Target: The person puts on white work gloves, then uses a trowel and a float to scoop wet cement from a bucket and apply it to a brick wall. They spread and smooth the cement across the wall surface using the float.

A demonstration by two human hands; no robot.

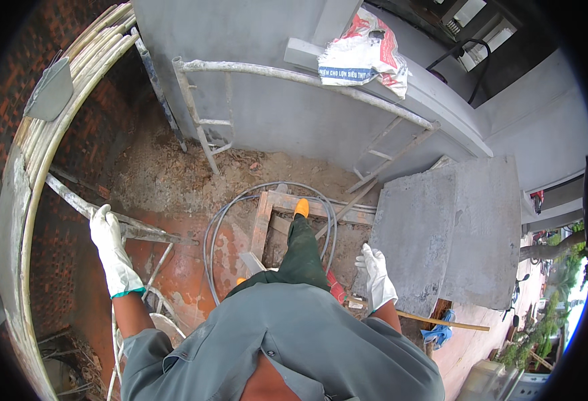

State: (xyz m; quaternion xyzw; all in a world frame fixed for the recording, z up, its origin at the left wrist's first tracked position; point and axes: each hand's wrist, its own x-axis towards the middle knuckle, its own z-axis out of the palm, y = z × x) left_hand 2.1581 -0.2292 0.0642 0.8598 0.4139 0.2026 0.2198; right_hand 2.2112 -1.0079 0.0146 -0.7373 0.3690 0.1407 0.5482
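My left hand (110, 248), in a white glove, is at a whitish metal scaffold bar (73, 198) on the left. Its fingers curl over the bar. My right hand (375, 275), also gloved in white, hangs at my right side with loosely bent fingers and nothing visible in it. Close by stands a large grey-smeared board (417, 230), apart from the hand. Below my body, one yellow-orange boot (301, 208) steps at a rough wooden frame (262, 224). A coil of grey hose or cable (207, 250) lies around that spot.
A scaffold frame (254, 67) leans along the grey wall (240, 30). An empty-looking printed sack (364, 53) drapes over the ledge. On the left, long poles (96, 50) carry a flat grey plate (51, 90). A thin stick (444, 322) and blue cloth (439, 330) are right.
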